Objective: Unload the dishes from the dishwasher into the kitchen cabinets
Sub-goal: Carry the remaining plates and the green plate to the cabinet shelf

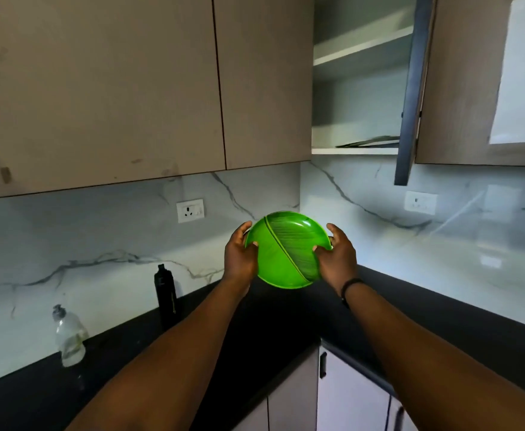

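Observation:
A bright green round plate (286,248) with a leaf-vein pattern is held tilted over the corner of the black counter (279,321). My left hand (239,256) grips its left rim and my right hand (337,256) grips its right rim. Up to the right, an upper cabinet (357,88) stands open, with its door (410,98) swung out. On the cabinet's bottom shelf lies a flat dark dish (368,142), seen edge-on. The dishwasher is out of view.
Shut beige upper cabinets (130,88) hang at the left. A black bottle (165,293) and a clear plastic bottle (68,335) stand on the counter at the left. Wall sockets (190,210) sit on the marble backsplash. Lower cabinet doors (348,396) are below.

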